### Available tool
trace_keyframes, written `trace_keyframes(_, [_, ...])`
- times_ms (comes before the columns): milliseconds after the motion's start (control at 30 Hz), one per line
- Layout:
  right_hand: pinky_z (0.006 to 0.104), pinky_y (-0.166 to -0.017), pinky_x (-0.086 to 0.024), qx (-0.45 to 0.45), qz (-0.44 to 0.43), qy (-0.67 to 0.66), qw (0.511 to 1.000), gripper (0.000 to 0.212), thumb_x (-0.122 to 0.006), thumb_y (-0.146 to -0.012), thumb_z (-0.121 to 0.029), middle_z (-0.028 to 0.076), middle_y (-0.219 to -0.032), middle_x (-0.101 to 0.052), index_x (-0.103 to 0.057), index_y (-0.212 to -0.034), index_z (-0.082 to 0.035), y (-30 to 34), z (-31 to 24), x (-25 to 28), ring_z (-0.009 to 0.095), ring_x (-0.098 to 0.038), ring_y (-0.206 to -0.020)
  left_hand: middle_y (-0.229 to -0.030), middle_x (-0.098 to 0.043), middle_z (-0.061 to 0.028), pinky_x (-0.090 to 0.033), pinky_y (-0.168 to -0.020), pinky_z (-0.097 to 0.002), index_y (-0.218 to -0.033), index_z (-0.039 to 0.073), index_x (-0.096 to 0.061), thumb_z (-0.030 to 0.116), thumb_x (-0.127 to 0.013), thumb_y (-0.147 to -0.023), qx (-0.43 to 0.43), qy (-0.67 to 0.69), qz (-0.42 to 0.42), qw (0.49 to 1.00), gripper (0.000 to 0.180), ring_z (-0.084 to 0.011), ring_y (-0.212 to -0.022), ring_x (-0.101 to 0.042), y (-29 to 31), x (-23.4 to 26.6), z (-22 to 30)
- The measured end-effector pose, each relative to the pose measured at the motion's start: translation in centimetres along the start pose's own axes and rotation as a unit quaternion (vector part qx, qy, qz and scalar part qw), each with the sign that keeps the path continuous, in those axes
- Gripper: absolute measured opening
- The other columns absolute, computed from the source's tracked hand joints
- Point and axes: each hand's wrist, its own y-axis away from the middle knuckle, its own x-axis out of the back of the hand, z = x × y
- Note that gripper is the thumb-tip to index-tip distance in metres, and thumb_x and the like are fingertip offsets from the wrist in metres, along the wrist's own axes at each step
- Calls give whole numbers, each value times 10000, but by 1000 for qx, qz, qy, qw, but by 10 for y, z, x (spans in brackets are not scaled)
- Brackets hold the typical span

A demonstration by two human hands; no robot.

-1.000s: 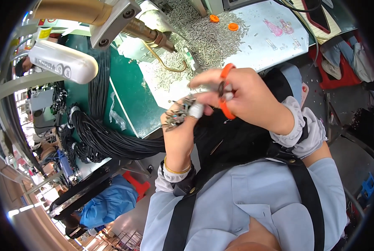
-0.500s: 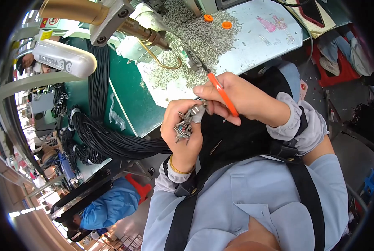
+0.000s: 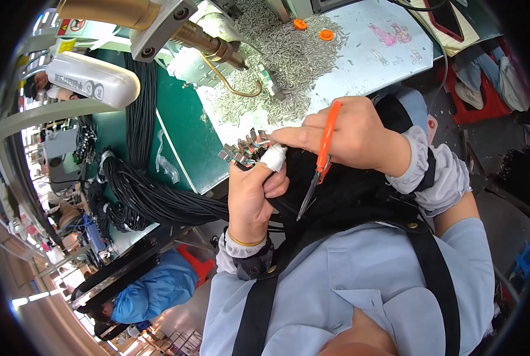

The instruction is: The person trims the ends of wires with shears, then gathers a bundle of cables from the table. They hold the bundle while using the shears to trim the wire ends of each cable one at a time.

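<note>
My left hand (image 3: 250,199) is closed round a bunch of thin black cables. Their ends, metal connectors (image 3: 241,149) with small coloured wires showing, fan out above the fist. White wrapping (image 3: 274,158) covers the thumb's tip. My right hand (image 3: 351,133) holds orange-handled pliers (image 3: 327,142) with long, narrow jaws, which point down toward my lap. Its extended index finger reaches to the connectors beside the left thumb, seemingly touching them. Behind the left hand, a thick bundle of black cables (image 3: 158,199) trails off to the left across the green table's edge.
A pale board (image 3: 360,77) bears a heap of small metal pieces (image 3: 283,65) and two orange caps (image 3: 326,35). Over its left part stands a machine with a metal spindle (image 3: 208,44) and a bent brass tube (image 3: 229,90). A white lamp (image 3: 93,80) hangs left. A person in blue (image 3: 152,291) sits lower left.
The pliers have swung from jaws pointing up at the heap to jaws pointing down. My left hand has turned, so the connectors now spread upward above the fist instead of lying against the palm.
</note>
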Motion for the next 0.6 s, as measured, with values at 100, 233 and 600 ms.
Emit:
trace_keyframes(100, [238, -374, -335, 41, 15, 42, 998, 129, -619, -689, -126, -22, -571, -501, -591, -814, -115, 5, -2, 0, 127, -472, -427, -682, -476, -11, -231, -374, -182, -946, 29, -482, -36, -521, -777, -26, -65, 28, 997, 185, -37, -437, -315, 2, -1, -2])
trace_keyframes(233, [218, -405, -372, -84, -17, -75, 993, 98, -596, -757, -87, 4, -619, -558, -579, -848, -54, 12, -11, -9, 109, -509, -442, -674, -467, -18, -228, -366, -174, -956, 9, -475, -37, -509, -778, -269, -303, 39, 914, 187, -37, -416, -303, -7, -2, -19])
trace_keyframes(600, [202, -436, -398, -348, -14, -412, 842, 121, -548, -820, -86, 28, -629, -569, -540, -872, 23, 13, -21, -20, 64, -516, -474, -687, -495, -20, -241, -382, -167, -903, -16, -514, -60, -525, -759, -214, -183, 89, 955, 151, -28, -436, -337, 3, -8, -18])
